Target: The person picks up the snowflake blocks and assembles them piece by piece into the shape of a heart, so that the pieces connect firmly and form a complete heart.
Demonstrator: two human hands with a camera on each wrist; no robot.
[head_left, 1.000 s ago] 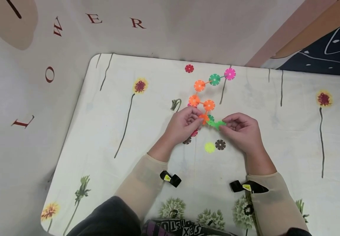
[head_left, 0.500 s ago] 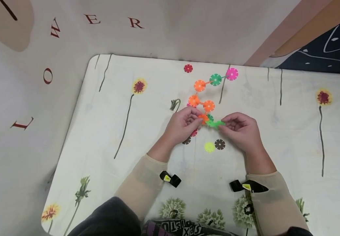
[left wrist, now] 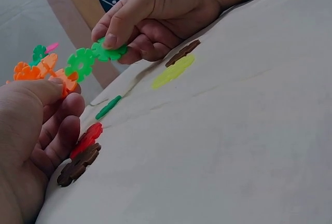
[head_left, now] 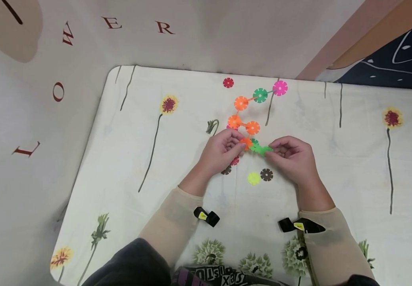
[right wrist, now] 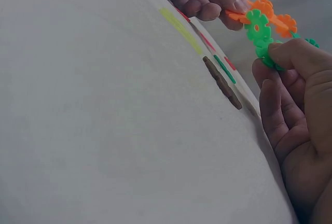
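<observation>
Above the table, both hands hold a chain of notched plastic snowflake discs. My left hand point(head_left: 218, 153) pinches an orange disc point(head_left: 246, 143) in it between thumb and fingers. My right hand point(head_left: 294, 159) pinches the bright green disc point(left wrist: 108, 51) at the near end; a second bright green disc point(left wrist: 79, 65) joins it to the orange one. Beyond the left hand the chain runs on through more orange discs point(head_left: 252, 127) and a teal green disc point(head_left: 260, 95) to a pink disc point(head_left: 280, 87) at its far end. Fingertips hide parts of both pinched discs.
Loose discs lie on the flower-print tablecloth point(head_left: 177, 159): a yellow one point(head_left: 253, 178) beside a brown one point(head_left: 266, 174), a red one point(head_left: 235, 161) and another brown one point(head_left: 226, 170) by the left hand, a teal one point(left wrist: 108, 108), and a red one point(head_left: 228, 82) at the back.
The far end of the chain sways very slightly. Both hands keep nearly the same place and the same pinch on the discs.
</observation>
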